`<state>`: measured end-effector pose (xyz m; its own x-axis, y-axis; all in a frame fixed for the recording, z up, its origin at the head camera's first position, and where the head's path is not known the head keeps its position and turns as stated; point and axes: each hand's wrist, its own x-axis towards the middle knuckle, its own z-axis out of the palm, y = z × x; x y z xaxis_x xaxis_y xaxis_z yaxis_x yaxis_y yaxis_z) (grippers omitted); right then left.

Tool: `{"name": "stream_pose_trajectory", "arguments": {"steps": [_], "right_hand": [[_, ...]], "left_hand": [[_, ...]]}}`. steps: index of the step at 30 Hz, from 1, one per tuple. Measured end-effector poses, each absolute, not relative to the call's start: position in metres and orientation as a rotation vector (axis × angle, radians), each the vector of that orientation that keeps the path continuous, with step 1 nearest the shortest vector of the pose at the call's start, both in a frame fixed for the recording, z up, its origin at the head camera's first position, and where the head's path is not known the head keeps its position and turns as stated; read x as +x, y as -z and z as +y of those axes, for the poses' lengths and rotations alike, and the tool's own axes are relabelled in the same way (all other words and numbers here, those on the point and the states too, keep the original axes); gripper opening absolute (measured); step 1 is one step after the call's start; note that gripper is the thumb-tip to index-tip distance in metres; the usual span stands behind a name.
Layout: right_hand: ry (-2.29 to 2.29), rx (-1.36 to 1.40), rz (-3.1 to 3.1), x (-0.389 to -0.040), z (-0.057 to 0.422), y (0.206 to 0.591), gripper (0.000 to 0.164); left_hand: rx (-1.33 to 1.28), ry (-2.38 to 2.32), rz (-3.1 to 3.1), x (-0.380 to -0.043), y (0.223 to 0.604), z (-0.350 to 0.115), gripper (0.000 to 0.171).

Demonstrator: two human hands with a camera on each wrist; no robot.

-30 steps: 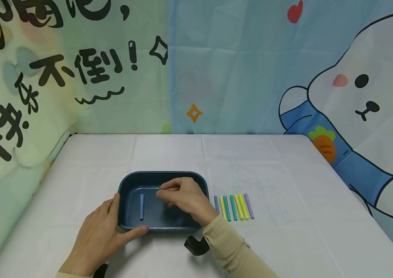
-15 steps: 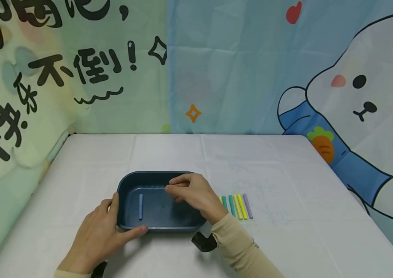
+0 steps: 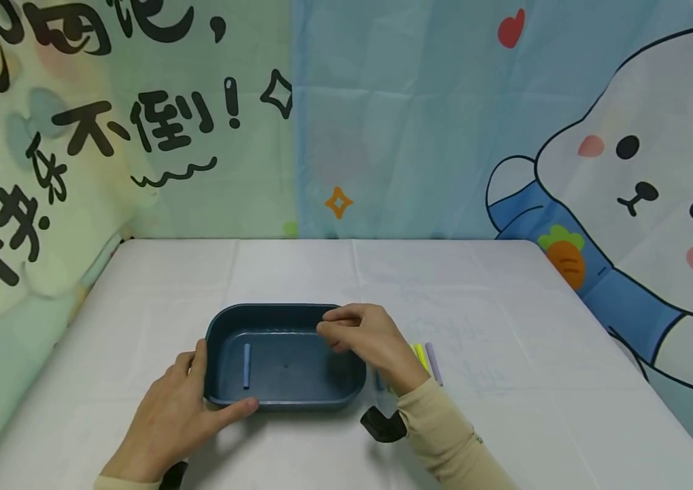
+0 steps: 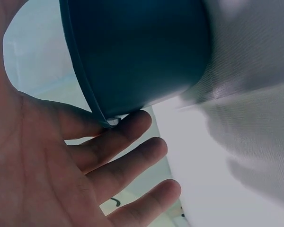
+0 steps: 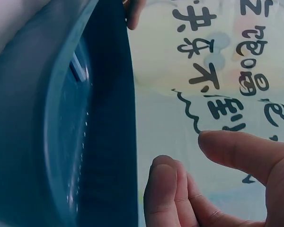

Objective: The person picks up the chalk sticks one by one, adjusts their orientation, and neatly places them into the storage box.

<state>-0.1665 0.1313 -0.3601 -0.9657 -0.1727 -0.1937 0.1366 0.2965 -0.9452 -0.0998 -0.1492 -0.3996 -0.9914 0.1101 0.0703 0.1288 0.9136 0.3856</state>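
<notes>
A dark blue rectangular tray (image 3: 306, 401) stands on the white cloth. Inside it, on the left side, lies one blue chalk stick (image 3: 246, 366). My left hand (image 3: 171, 415) rests at the tray's near left corner, with the thumb along the front rim and the nearly straight fingers touching the left side. My right hand (image 3: 377, 344) hovers over the tray's right end. In the right wrist view, its thumb (image 5: 241, 151) and fingers stand apart with nothing between them. Beside the tray on the right, partly hidden by this hand, are more chalk sticks, among them a purple one (image 3: 434, 364).
The white-clothed table (image 3: 505, 422) extends around the tray. Behind it hangs a printed cloth backdrop (image 3: 395, 136) with writing and a cartoon animal. A black wrist-worn piece (image 3: 383, 425) juts from beneath the right wrist.
My right hand has moved rightward from over the middle of the tray to its right end, covering more of the chalk row. The left hand and the blue chalk stay put.
</notes>
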Motion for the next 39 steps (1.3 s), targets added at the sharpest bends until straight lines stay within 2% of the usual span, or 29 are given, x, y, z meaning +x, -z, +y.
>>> {"name": "stream_pose_trajectory", "arguments": {"steps": [10, 39], "right_hand": [[1.732, 0.031, 2.317, -0.166, 0.151, 0.358, 0.034], [1.62, 0.152, 2.445, -0.167, 0.216, 0.37, 0.046]], "left_hand": [[-0.174, 0.612, -3.018, -0.1, 0.404, -0.151, 0.132], [-0.202, 0.57, -2.944, -0.1, 0.409, -0.152, 0.129]]}}
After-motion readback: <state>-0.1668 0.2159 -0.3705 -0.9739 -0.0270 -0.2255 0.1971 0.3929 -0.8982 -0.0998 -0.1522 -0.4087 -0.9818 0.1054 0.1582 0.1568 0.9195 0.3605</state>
